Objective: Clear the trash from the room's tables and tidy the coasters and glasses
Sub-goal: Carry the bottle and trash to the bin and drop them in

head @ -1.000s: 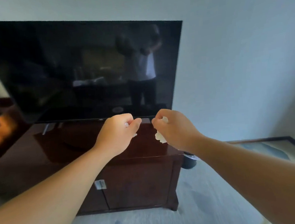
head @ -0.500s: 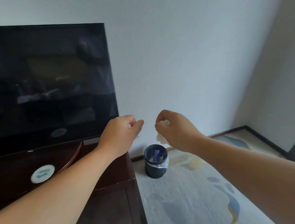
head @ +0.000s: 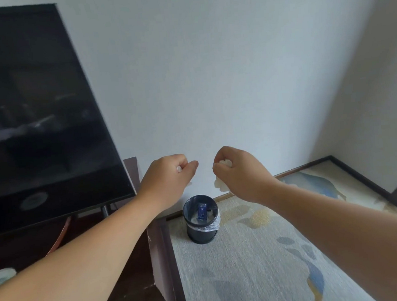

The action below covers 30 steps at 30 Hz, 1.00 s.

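Two hands out in front at chest height, both fisted, knuckles up, close together but not touching. Right hand (head: 240, 170) closed around a crumpled white tissue (head: 221, 184); a wad of it sticks out under the fingers and a bit shows at the top near the thumb. Left hand (head: 168, 177) also closed; a small white speck shows between thumb and forefinger, and another pale bit at the lower edge of the fist, too small to say what it is.

Trash bin (head: 202, 222) on the floor below and between the hands: small, dark, round, clear plastic liner folded over the rim. Inside it a blue packet (head: 202, 213) and some pale scraps. Bin stands just beside the end of the dark wood cabinet (head: 163, 254), near the wall.

Cabinet's tabletop (head: 84, 230) at left carries a big black TV (head: 33, 116), screen off, dim reflections on it. Pale round coaster (head: 0, 278) at the far left edge of the tabletop, partly cut off by the frame and by the left forearm.

Floor has a light grey rug (head: 250, 265) with blue, grey and yellow blotches. Dark baseboard runs along the right wall into the corner. Walls plain white.
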Available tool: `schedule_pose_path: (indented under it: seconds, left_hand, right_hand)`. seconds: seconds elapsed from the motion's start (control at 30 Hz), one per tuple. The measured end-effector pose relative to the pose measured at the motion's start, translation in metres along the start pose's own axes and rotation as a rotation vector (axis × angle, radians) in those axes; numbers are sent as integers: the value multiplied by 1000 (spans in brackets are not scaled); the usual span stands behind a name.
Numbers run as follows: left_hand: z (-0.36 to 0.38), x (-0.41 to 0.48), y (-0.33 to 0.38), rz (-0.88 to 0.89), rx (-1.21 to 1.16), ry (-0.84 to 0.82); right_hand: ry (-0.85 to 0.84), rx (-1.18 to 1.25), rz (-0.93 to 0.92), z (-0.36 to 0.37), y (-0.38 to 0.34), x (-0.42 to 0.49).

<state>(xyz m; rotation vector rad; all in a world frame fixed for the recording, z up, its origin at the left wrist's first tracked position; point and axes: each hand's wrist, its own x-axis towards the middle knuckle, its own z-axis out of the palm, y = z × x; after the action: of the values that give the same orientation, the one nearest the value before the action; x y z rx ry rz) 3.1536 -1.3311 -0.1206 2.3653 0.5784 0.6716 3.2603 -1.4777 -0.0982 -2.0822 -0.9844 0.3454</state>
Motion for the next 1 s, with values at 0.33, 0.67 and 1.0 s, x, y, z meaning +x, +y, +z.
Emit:
schedule_pose_path:
  seconds: [0.33, 0.67, 1.0]
  left_hand:
    - [27, 110, -42, -14, -58, -107]
    - [67, 197, -94, -135, -139, -145]
    - [152, 296, -145, -390, -166, -110]
  right_hand:
    - [54, -28, 55, 1, 12, 103]
    - [-52, -62, 1, 17, 55, 215]
    - [-228, -50, -31, 26, 163, 369]
